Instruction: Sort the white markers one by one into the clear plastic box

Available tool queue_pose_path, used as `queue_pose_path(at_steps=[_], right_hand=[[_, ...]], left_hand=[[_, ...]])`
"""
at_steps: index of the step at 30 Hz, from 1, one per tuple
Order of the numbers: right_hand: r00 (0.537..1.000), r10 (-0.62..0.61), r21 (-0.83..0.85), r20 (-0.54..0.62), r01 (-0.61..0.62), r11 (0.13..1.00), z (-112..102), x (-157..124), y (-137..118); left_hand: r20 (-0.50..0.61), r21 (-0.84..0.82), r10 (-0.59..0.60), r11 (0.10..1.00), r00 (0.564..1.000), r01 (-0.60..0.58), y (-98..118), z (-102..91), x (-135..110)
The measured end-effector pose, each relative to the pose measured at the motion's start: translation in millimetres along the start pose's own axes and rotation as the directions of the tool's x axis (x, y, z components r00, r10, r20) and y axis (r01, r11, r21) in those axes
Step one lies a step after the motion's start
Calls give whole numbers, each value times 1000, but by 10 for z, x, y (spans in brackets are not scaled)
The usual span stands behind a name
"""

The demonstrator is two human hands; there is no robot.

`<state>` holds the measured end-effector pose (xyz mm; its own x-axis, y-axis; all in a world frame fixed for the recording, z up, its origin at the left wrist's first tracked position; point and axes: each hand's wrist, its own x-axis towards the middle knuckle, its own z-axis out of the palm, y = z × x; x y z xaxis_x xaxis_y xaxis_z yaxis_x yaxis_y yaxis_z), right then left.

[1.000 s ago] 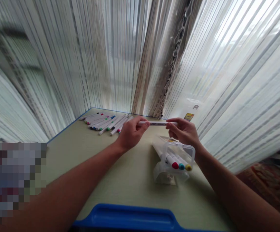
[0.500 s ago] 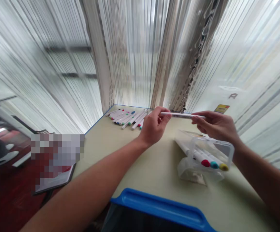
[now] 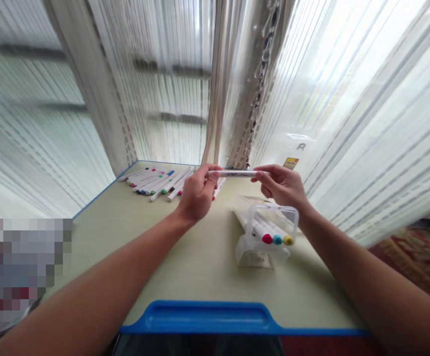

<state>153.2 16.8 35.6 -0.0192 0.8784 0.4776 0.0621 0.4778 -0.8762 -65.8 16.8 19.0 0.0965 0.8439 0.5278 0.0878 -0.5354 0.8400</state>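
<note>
Two hands hold one white marker (image 3: pixel 237 173) level in the air above the far part of the pale green bench (image 3: pixel 185 257). The left hand (image 3: pixel 197 197) pinches one end and the right hand (image 3: pixel 283 186) the other. The fingers (image 3: pixel 213 173) of both are closed around the barrel, which runs from side to side between them.

Just below the right hand, a clear case (image 3: pixel 268 232) lies on the bench. Inside it are three markers, their red, teal and yellow caps pointing toward the person.

A row of loose markers (image 3: pixel 157 179) lies side by side at the back left corner of the bench, beyond the left hand and near the striped sheer curtains (image 3: pixel 348 123) that close in the bench on its far sides. A small yellow label (image 3: pixel 291 162) shows through the curtain behind the right hand. A blue rim (image 3: pixel 207 316) runs along the near edge of the bench.
</note>
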Motion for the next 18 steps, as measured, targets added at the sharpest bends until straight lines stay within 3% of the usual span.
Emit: queue_pose_path(at_steps=[5, 11, 18], right_hand=[[999, -23, 51, 39, 21, 998, 4, 12, -4], [999, -23, 85, 47, 19, 996, 0, 5, -11], [998, -34, 74, 46, 31, 997, 1, -8, -29]], left_hand=[[-15, -104, -33, 994, 999, 31, 44, 1, 5], [-21, 29, -15, 999, 1000, 15, 49, -29, 16], [-5, -16, -19, 1000, 1000, 19, 20, -26, 16]])
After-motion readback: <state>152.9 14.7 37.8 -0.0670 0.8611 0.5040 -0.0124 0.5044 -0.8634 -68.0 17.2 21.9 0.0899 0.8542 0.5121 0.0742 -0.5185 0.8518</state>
